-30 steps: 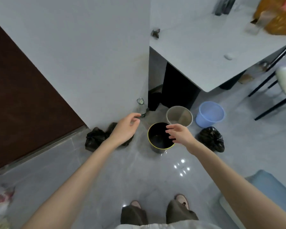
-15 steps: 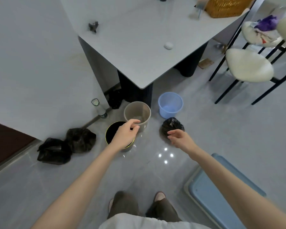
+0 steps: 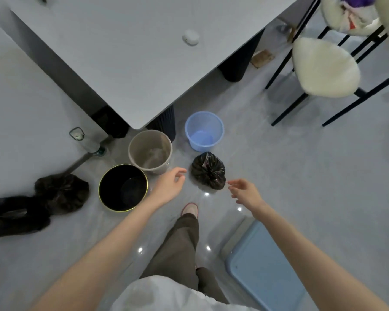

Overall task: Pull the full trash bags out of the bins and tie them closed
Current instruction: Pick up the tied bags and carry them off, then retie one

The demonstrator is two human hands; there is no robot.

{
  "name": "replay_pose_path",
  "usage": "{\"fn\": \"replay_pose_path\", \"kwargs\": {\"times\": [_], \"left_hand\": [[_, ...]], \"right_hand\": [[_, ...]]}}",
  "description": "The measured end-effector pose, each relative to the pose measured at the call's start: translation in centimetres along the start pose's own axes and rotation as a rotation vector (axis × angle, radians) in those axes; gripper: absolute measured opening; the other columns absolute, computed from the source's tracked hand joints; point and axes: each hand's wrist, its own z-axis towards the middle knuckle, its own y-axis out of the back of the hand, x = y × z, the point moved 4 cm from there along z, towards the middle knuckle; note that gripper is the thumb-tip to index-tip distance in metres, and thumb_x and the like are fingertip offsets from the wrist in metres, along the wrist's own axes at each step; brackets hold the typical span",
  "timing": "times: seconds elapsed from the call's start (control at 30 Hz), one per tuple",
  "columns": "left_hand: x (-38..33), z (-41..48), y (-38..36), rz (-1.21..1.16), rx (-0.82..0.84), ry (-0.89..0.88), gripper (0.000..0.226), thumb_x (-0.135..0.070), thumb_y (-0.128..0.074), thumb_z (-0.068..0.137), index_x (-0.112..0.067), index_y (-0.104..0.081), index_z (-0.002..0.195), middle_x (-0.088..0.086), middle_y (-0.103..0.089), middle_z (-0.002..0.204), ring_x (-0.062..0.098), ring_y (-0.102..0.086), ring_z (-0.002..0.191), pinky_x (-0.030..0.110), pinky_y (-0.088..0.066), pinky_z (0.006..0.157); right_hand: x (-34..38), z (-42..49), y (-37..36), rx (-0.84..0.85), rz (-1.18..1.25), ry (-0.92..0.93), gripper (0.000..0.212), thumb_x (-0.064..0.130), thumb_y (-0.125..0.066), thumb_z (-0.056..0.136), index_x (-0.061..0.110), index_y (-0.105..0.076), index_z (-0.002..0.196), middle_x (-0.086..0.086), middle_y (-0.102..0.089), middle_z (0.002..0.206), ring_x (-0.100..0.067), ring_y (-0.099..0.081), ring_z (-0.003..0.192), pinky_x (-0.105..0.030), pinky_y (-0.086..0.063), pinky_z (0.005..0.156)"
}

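Item: black trash bag (image 3: 208,171), a squat lump on the floor (image 3: 301,176), out of its bin, with its gathered top facing up and tipped slightly toward the blue bin (image 3: 204,131) just beyond it; whether the neck is knotted cannot be told. Position relative to the hands: the bag lies between them and a little ahead of both. The left hand (image 3: 170,185) is just beside its left flank, fingers loosely curved and holding nothing. The right hand (image 3: 245,191) is just beside its lower right flank, fingers relaxed and spread, also holding nothing. Neither touches the bag and the two are about equally near, so a two-handed reach to the neck looks like the likely next move. Adjacent: beige bin (image 3: 150,151) and black bin (image 3: 123,187), touching or nearly so, left of the left hand and below the corner of the worktop (image 3: 112,63). The beige and blue bins show bare insides; the black bin's is too dark to read. Further left on the floor: two more black bags (image 3: 62,190), side by side.
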Motion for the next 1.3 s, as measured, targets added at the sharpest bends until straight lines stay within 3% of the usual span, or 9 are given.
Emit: {"fn": "replay_pose_path", "kwargs": {"times": [0.1,0.23,0.37,0.6,0.73,0.87,1.0,1.17,1.3], "left_hand": [[-0.5,3.9,-0.6,0.024,0.042,0.053,0.032,-0.015,-0.046,0.096,-0.011,-0.055,0.126,0.008,-0.060,0.125,0.021,-0.056,0.116,0.028,-0.040,0.097],[-0.8,8.5,-1.4,0.044,0.085,0.120,0.033,-0.015,-0.045,0.096,-0.011,-0.053,0.128,0.008,-0.059,0.127,0.022,-0.055,0.118,0.028,-0.039,0.097],[-0.3,12.4,-3.1,0.036,0.080,0.176,0.032,-0.014,-0.045,0.095,-0.011,-0.055,0.125,0.008,-0.061,0.125,0.023,-0.056,0.118,0.029,-0.040,0.098],[2.5,18.9,-9.5,-0.015,0.050,0.254,0.031,-0.016,-0.045,0.096,-0.013,-0.056,0.124,0.007,-0.061,0.124,0.021,-0.056,0.116,0.028,-0.040,0.096],[5.7,22.9,-14.3,-0.056,0.041,0.301,0.031,-0.016,-0.044,0.096,-0.015,-0.056,0.124,0.006,-0.061,0.124,0.020,-0.055,0.116,0.024,-0.038,0.092],[10.3,26.5,-19.3,-0.081,0.023,0.377,0.031,-0.017,-0.043,0.097,-0.018,-0.055,0.125,0.002,-0.059,0.126,0.017,-0.053,0.117,0.019,-0.034,0.086],[15.2,29.9,-23.6,-0.081,0.005,0.386,0.032,-0.019,-0.042,0.097,-0.019,-0.054,0.127,0.003,-0.058,0.127,0.017,-0.052,0.119,0.016,-0.032,0.083],[20.4,33.2,-27.1,-0.086,-0.035,0.374,0.032,-0.020,-0.041,0.098,-0.021,-0.054,0.127,0.004,-0.058,0.126,0.019,-0.053,0.118,0.022,-0.036,0.089],[23.4,35.2,-28.6,-0.092,-0.059,0.358,0.033,-0.020,-0.040,0.099,-0.021,-0.051,0.129,0.003,-0.057,0.128,0.018,-0.053,0.118,0.021,-0.036,0.087]], "right_hand": [[0.3,3.6,0.8,0.004,0.024,-0.073,0.025,0.006,-0.049,0.093,0.008,-0.059,0.116,-0.007,-0.058,0.101,-0.013,-0.052,0.070,-0.023,-0.042,0.061],[0.1,7.9,1.5,-0.009,0.012,-0.130,0.023,0.007,-0.051,0.090,0.014,-0.061,0.109,-0.004,-0.061,0.098,-0.016,-0.055,0.074,-0.029,-0.044,0.072],[-0.7,12.2,1.7,0.025,-0.015,-0.171,0.026,0.005,-0.049,0.089,0.011,-0.061,0.112,-0.005,-0.059,0.096,-0.017,-0.054,0.077,-0.025,-0.043,0.068],[-3.9,21.9,0.4,0.074,-0.097,-0.187,0.025,0.005,-0.049,0.090,0.011,-0.060,0.112,-0.004,-0.060,0.100,-0.020,-0.055,0.086,-0.028,-0.044,0.073],[-7.5,27.4,-1.2,0.082,-0.114,-0.180,0.025,0.006,-0.050,0.091,0.008,-0.058,0.114,-0.004,-0.058,0.101,-0.019,-0.054,0.088,-0.026,-0.044,0.073],[-11.5,32.6,-3.6,0.031,-0.132,-0.118,0.026,0.013,-0.058,0.090,0.009,-0.059,0.116,-0.007,-0.064,0.111,-0.018,-0.057,0.094,-0.032,-0.047,0.091],[-15.7,37.1,-7.0,0.062,-0.164,-0.047,0.036,0.014,-0.064,0.085,0.011,-0.057,0.120,0.000,-0.060,0.107,-0.016,-0.057,0.097,-0.029,-0.046,0.093],[-20.1,41.8,-10.8,0.090,-0.238,-0.005,0.052,0.028,-0.065,0.084,0.017,-0.049,0.132,-0.003,-0.054,0.129,-0.018,-0.053,0.118,-0.029,-0.043,0.102],[-21.7,44.9,-12.7,0.038,-0.267,0.019,0.056,0.027,-0.062,0.086,0.017,-0.043,0.138,-0.005,-0.047,0.137,-0.022,-0.049,0.123,-0.032,-0.039,0.105]]}}
